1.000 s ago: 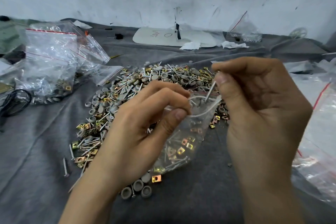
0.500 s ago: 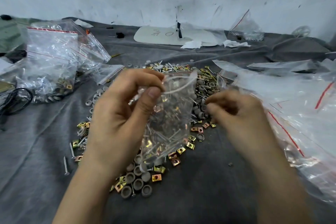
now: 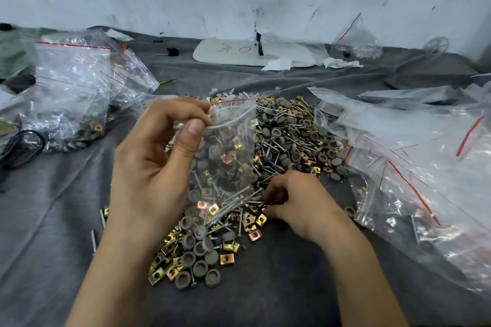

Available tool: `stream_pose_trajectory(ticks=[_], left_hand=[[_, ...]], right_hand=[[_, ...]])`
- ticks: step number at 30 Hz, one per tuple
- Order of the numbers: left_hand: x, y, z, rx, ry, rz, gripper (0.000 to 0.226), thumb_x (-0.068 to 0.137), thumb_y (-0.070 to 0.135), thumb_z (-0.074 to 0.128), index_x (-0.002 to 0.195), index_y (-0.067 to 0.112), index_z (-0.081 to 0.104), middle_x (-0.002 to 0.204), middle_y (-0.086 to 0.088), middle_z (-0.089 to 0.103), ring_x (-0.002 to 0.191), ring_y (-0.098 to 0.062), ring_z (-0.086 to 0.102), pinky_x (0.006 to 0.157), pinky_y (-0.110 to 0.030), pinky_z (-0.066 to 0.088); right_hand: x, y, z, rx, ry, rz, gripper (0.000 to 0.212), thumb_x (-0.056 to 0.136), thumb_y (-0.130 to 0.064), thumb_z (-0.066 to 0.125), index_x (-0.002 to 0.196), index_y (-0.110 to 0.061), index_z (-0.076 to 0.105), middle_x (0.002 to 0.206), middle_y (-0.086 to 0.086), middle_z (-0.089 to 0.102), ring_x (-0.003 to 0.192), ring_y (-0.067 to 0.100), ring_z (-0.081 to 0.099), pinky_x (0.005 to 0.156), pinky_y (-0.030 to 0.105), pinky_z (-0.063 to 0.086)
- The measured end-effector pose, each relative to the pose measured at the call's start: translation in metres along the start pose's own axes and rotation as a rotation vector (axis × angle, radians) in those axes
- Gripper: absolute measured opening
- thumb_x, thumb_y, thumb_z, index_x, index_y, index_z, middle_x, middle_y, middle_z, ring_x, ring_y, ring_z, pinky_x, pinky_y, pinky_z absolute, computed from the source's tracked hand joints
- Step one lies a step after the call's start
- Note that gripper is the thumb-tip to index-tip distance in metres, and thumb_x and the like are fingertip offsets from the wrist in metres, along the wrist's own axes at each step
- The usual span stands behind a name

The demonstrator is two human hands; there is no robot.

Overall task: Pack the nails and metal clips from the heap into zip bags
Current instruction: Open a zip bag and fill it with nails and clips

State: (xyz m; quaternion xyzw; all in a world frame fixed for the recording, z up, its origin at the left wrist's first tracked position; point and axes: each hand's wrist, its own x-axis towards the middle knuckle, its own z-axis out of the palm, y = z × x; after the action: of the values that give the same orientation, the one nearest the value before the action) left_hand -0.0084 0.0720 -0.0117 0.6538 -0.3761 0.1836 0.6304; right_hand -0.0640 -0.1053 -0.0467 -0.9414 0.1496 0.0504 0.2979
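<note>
Centrally, the left hand [image 3: 148, 167] is pinching the bag [image 3: 228, 146] by its top over the heap [image 3: 292, 141], while the right hand [image 3: 297, 199] is curling inward at the heap's lower edge, grasp indiscernible.

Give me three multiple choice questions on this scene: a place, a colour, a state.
1. Where is the right hand?
A. At the heap's near edge, beside the held zip bag.
B. On the white board.
C. On the left pile of bags.

2. What colour is the held zip bag's top stripe?
A. Blue.
B. Red.
C. Green.

3. What state is the held zip bag in?
A. Empty.
B. Lying flat on the cloth.
C. Partly filled, pinched by the left hand.

Answers:
1 A, its fingers curl down at the parts beside the bag.
2 B, a red line crosses its top.
3 C, nails and clips sit in its bottom.
</note>
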Motion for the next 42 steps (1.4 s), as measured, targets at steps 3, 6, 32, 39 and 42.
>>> stream_pose_trajectory(ticks=[3, 6, 32, 39, 42], left_hand=[[0.0, 0.002, 0.0, -0.007, -0.019, 0.007, 0.011, 0.096, 0.015, 0.05, 0.094, 0.024, 0.057, 0.108, -0.006, 0.063, 0.111, -0.021, 0.06, 0.096, -0.047, 0.05], [0.0, 0.003, 0.001, -0.006, -0.028, 0.003, 0.015, 0.096, 0.008, 0.05, 0.093, 0.021, 0.057, 0.108, -0.008, 0.062, 0.111, -0.021, 0.06, 0.096, -0.048, 0.05], [-0.002, 0.025, 0.013, 0.033, -0.244, 0.052, 0.006, 0.085, 0.022, 0.056, 0.086, 0.023, 0.062, 0.113, 0.004, 0.062, 0.103, -0.021, 0.062, 0.067, -0.043, 0.05], [-0.005, 0.031, 0.021, 0.071, -0.31, 0.077, 0.009, 0.084, 0.017, 0.057, 0.084, 0.019, 0.066, 0.113, 0.001, 0.061, 0.109, -0.02, 0.061, 0.082, -0.036, 0.05], [-0.004, 0.029, 0.018, 0.052, -0.274, 0.073, 0.009, 0.085, 0.02, 0.057, 0.083, 0.021, 0.065, 0.112, 0.003, 0.063, 0.1, -0.021, 0.063, 0.07, -0.04, 0.051]], right_hand=[[0.001, 0.002, 0.0, 0.002, 0.018, -0.025, 0.016, 0.084, -0.02, 0.072, 0.08, -0.027, 0.059, 0.078, -0.013, 0.047, 0.083, 0.009, 0.051, 0.076, 0.024, 0.042], [0.002, 0.007, -0.002, 0.052, 0.092, -0.031, 0.02, 0.085, -0.015, 0.069, 0.077, -0.027, 0.055, 0.083, -0.013, 0.054, 0.084, 0.01, 0.054, 0.072, 0.019, 0.04], [-0.042, -0.014, -0.046, 0.795, 0.698, -0.693, 0.023, 0.078, -0.002, 0.067, 0.088, -0.022, 0.063, 0.088, -0.011, 0.067, 0.086, 0.007, 0.063, 0.078, 0.017, 0.049], [-0.049, -0.026, -0.043, 0.564, 0.673, -0.674, 0.019, 0.083, -0.013, 0.067, 0.094, -0.029, 0.065, 0.093, -0.008, 0.067, 0.094, 0.017, 0.062, 0.082, 0.029, 0.045], [-0.048, -0.025, -0.042, 0.591, 0.713, -0.638, 0.016, 0.087, -0.017, 0.063, 0.1, -0.027, 0.066, 0.099, -0.003, 0.067, 0.09, 0.01, 0.061, 0.078, 0.021, 0.044]])
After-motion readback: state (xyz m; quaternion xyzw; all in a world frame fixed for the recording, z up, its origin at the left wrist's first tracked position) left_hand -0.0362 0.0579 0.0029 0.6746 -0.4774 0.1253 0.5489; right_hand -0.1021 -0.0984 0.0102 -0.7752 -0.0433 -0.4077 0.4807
